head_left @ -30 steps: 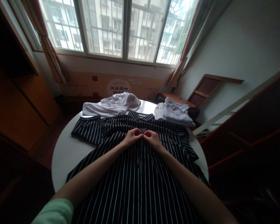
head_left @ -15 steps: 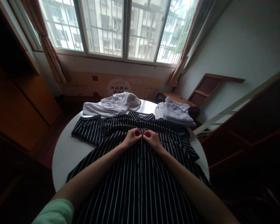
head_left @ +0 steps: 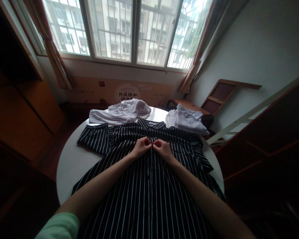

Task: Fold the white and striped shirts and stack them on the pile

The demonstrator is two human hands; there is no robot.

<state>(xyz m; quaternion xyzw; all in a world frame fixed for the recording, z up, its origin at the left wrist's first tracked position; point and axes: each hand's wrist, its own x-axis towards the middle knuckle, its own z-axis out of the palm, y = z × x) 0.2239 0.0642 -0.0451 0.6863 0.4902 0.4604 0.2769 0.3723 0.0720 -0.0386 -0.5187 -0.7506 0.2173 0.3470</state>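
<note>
A dark striped shirt (head_left: 144, 192) lies spread flat, front up, over a round white table (head_left: 69, 162), collar toward the window. My left hand (head_left: 141, 146) and my right hand (head_left: 162, 148) meet at the shirt's front placket below the collar. Both have fingers curled and pinch the fabric edges there, fingertips almost touching. What is between the fingertips is too small to see.
A crumpled white garment (head_left: 119, 113) lies at the table's far left and a folded white one (head_left: 186, 121) at the far right. Behind stand a window, a cardboard panel (head_left: 119, 91), a wooden cabinet (head_left: 22, 109) on the left and a wooden frame (head_left: 221, 96) on the right.
Nothing has moved noticeably; both hands stay pinched at the same spot on the shirt front, with only a slight shift of the view.
</note>
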